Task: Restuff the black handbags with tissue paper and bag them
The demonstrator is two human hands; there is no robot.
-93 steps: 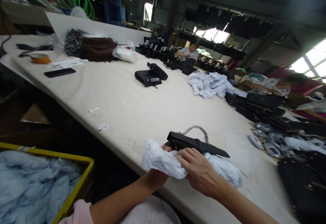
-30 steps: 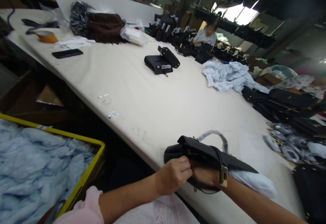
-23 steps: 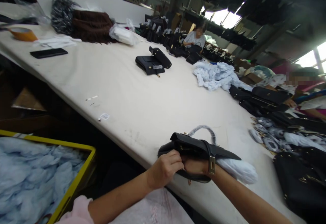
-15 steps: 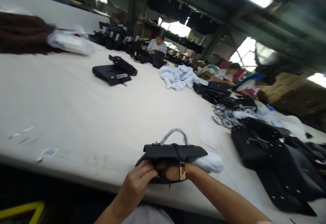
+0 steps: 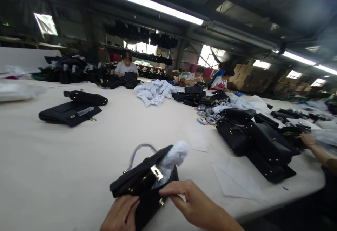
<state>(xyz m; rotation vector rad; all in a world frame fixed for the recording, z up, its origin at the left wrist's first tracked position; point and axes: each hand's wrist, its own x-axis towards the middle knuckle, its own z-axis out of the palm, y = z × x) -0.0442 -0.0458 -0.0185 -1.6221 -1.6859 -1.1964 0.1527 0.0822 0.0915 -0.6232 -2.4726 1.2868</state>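
A black handbag (image 5: 143,192) with a gold clasp lies tilted at the near side of the table, its mouth open toward the right. Its slim handle (image 5: 140,147) looks wrapped in clear film and arches over the back. Pale crumpled stuffing (image 5: 172,159) bulges from the mouth. My left hand (image 5: 119,213) is closed on the bag's near left side, its thumb hidden. With my right hand (image 5: 193,203) I pinch the rim of the front panel, just below the stuffing.
Another black bag (image 5: 70,111) lies at the left. Black bag parts (image 5: 258,140) are piled at the right, beside white sheets (image 5: 234,178). Farther back sits a crumpled pale heap (image 5: 154,91). A co-worker's arm (image 5: 317,150) reaches in from the right; other people sit across the table.
My right hand has come out of the bag and now grips its front rim. The bag has turned and tilted, with stuffing poking out at its upper right. My view has swung right and levelled.
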